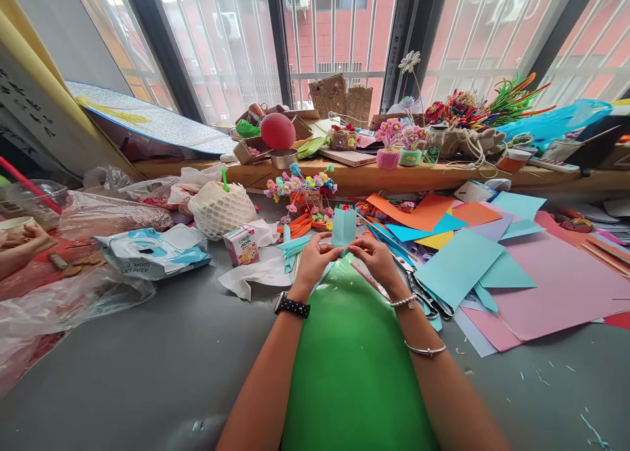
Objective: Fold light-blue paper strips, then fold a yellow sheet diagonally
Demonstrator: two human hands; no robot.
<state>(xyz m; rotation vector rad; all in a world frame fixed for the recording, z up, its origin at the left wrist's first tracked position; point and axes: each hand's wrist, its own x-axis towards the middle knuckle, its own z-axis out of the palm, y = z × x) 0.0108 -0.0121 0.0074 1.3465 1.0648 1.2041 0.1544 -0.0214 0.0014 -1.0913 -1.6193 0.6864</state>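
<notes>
A small piece of light-blue paper (344, 226) with a crease down its middle stands upright between my hands. My left hand (315, 259) pinches its lower left side, thumb pointing inward. On the other side, my right hand (375, 259) grips the lower right edge between thumb and fingers. Both hands are above the far end of a shiny green surface (361, 365). Scissors (427, 295) lie just right of my right wrist, partly under light-blue sheets (460, 264). Folded light-blue strips (294, 246) lie beyond my left hand.
Wet-wipe pack (155, 251), small pink box (241, 245) and net-wrapped coconut (222, 208) stand at left. Coloured paper (566, 280) covers the right side. Flower crafts (300, 192) and a red balloon (278, 131) are at the back. Another person's hand (24, 247) shows far left.
</notes>
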